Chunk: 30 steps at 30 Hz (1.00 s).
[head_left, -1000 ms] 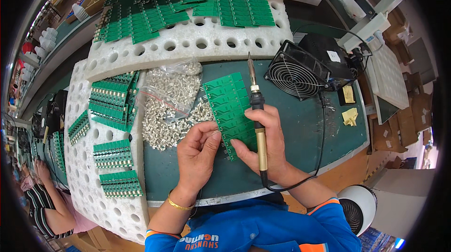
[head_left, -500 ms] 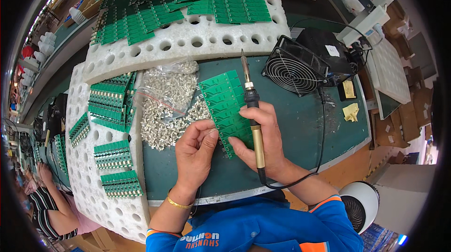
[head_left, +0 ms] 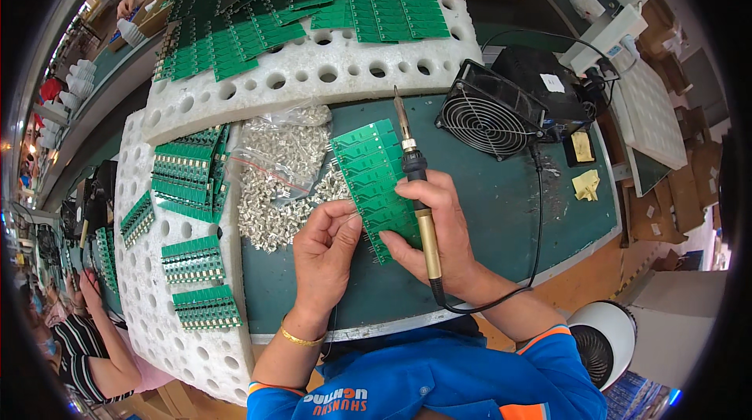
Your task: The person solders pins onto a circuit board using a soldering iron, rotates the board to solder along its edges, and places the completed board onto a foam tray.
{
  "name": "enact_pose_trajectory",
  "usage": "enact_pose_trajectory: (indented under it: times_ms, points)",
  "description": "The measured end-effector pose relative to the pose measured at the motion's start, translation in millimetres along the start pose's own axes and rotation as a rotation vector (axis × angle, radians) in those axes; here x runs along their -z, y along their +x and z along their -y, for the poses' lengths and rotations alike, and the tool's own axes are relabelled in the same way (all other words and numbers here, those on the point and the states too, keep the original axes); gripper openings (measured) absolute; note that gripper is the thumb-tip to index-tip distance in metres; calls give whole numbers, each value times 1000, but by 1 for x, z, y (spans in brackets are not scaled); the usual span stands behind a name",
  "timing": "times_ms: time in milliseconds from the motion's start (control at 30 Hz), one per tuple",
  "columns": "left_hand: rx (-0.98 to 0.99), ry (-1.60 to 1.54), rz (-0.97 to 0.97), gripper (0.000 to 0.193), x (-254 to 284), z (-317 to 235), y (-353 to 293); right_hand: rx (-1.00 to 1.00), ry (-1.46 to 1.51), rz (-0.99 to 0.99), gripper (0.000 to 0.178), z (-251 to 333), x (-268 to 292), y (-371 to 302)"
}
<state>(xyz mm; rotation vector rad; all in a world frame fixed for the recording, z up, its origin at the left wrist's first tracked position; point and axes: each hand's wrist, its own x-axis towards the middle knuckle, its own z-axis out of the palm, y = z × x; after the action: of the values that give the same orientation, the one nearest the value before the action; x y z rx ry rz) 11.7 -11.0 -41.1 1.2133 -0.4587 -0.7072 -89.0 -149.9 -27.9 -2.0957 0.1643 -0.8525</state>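
My right hand [head_left: 446, 236] is closed round a soldering iron [head_left: 428, 241], its metal tip pointing away from me. The thumb and fingers of that hand also grip a green circuit board panel [head_left: 374, 173], held tilted above the bench. Thin pins stick out along the panel's left edge. My left hand [head_left: 327, 244] pinches thumb against fingers right at this edge; whatever is in the pinch is too small to name. Behind the left hand, small silvery connectors [head_left: 270, 220] lie in a heap, partly under a clear plastic bag [head_left: 283, 150] of the same parts.
White foam trays with holes stand at the left [head_left: 149, 302] and back [head_left: 305, 95], bearing stacked green boards [head_left: 192, 259]. A black fan [head_left: 489, 115] is at the right, near a yellow sponge [head_left: 581, 148]. The iron's cable [head_left: 539, 216] loops over the bench [head_left: 501, 209]. Another person works far left.
The soldering iron's tip has shifted slightly left. My hands and the panel have otherwise stayed nearly still. At the upper left, another person's hands have moved.
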Motion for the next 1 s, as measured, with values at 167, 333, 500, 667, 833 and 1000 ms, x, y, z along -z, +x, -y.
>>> enact_pose_trajectory:
  times_ms: [167, 333, 500, 667, 833, 1000]
  points:
    - [8, 10, -5, 18, 1, 0, 0, -28, 0, 7, 67, -5, -2, -3]
    - [1, -1, -3, 18, 0, -1, 0, -18, -8, 7, 67, -4, -2, -2]
    - [-13, 21, -6, 18, 0, -2, 1, 5, -17, 18, 64, -3, -1, 0]
    - [-7, 23, -11, 17, -1, -1, 0, 11, -4, 41, 64, -2, -1, -1]
    - [-12, 33, -22, 17, -1, 1, 0, 44, 12, 51, 64, -4, -1, 0]
    - [-10, 51, -17, 17, 0, 1, 0, 42, 20, 71, 65, -4, -1, -1]
